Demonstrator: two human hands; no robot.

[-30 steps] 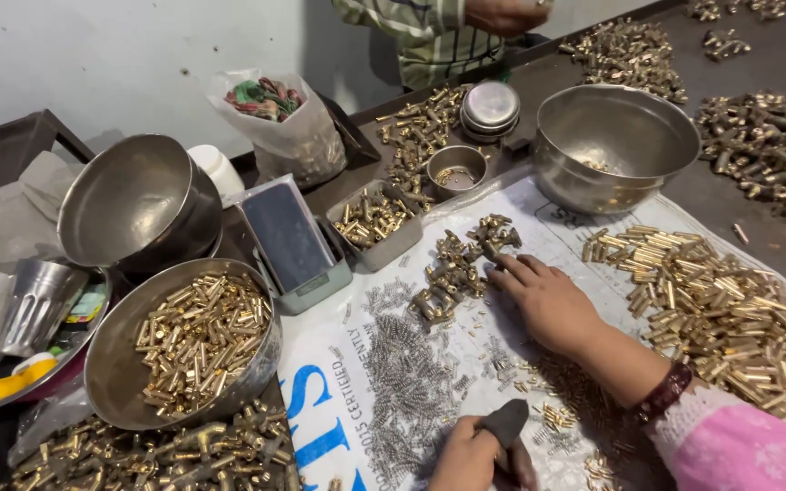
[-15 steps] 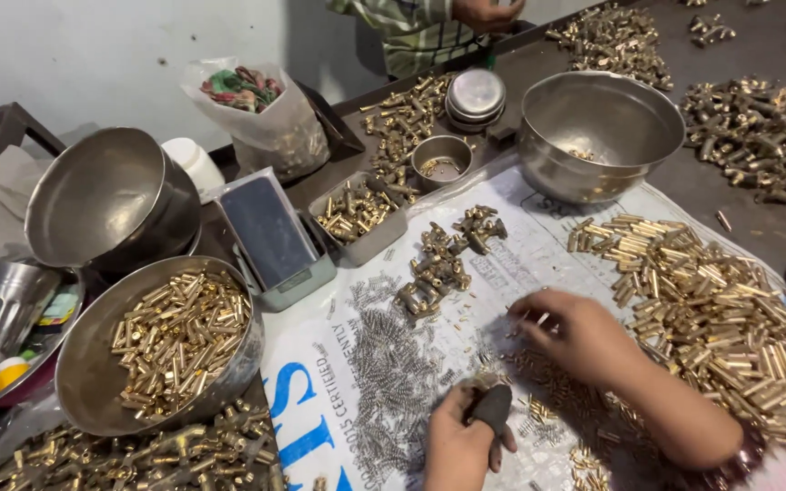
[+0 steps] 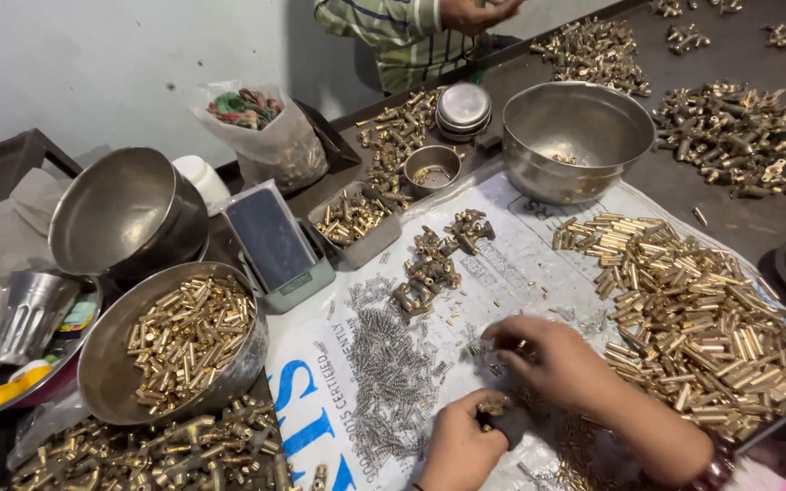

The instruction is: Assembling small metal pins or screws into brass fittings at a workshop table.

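Down low, my left hand [image 3: 459, 445] is closed round a small dark tool [image 3: 507, 425] with a brass piece [image 3: 493, 403] seated on top, held steady. Just above it my right hand [image 3: 552, 359] has its fingertips pressed together, pinching something tiny off the printed sheet [image 3: 320, 400]; what exactly, I cannot tell. Springs [image 3: 388, 377] lie heaped to the left, brass tubes [image 3: 702, 309] to the right, both within easy reach. Farther out on the bench [image 3: 684, 182] stands a steel bowl [image 3: 577, 136].
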